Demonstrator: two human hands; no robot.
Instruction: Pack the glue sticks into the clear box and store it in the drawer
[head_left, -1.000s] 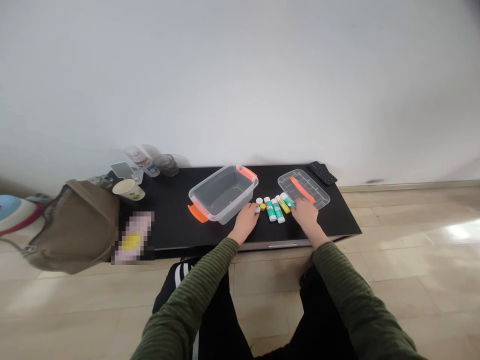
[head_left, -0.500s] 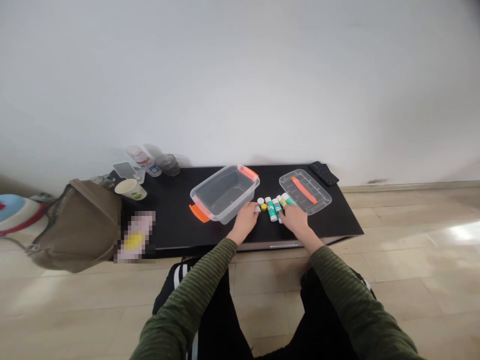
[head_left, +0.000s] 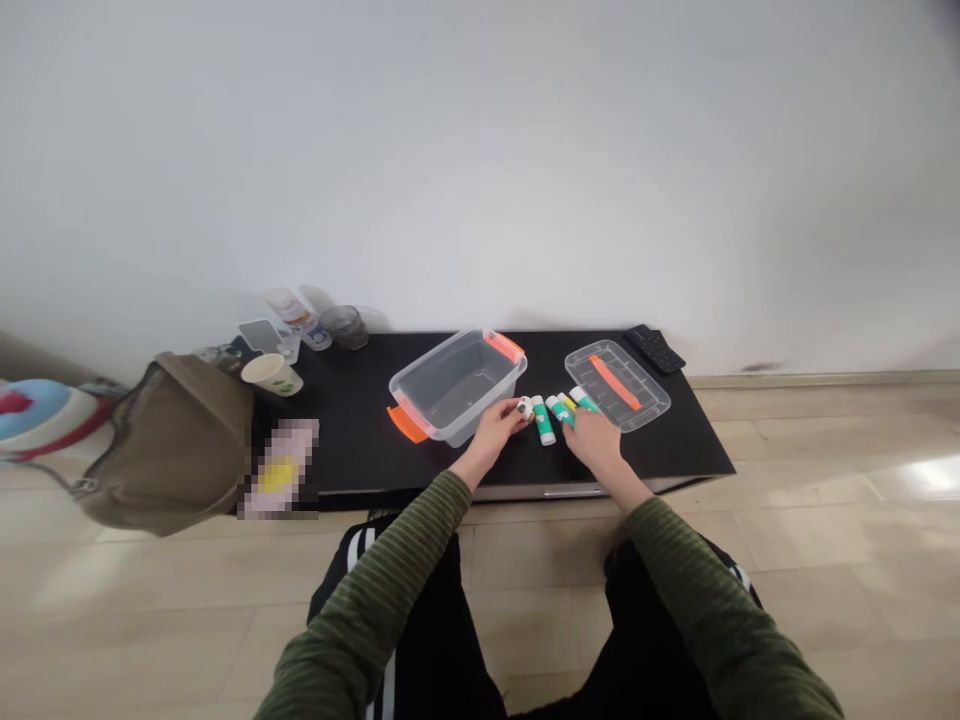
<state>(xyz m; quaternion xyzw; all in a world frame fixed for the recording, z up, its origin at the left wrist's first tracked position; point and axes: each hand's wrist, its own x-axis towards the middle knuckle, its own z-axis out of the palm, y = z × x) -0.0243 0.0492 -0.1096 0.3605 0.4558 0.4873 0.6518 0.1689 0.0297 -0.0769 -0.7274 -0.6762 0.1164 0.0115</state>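
Note:
A small white cap [head_left: 526,408] with a dark hollow end is pinched in the fingers of my left hand [head_left: 493,437], just right of the clear box. Beside it, a green and white glue stick [head_left: 544,421] lies on the black cabinet top. My right hand [head_left: 598,441] has its fingers curled over the lower end of another green glue stick [head_left: 558,408]. Between this one and a further green stick [head_left: 583,399] lies a yellow-banded stick [head_left: 568,402]. My right hand partly covers these sticks. The clear plastic box [head_left: 455,385], with orange latches, stands open at the left.
A clear lid [head_left: 651,405] with an orange handle lies right of the sticks, near a black keypad-like object [head_left: 655,349]. Toward the left are a paper cup [head_left: 271,375], a dark glass [head_left: 346,327], a spray can [head_left: 300,318] and a brown bag [head_left: 176,450].
My left fingers have gathered the white cap and lifted or tilted it; the separate white and yellow caps no longer show. My right hand has shifted slightly with the glue stick. The view moved a little.

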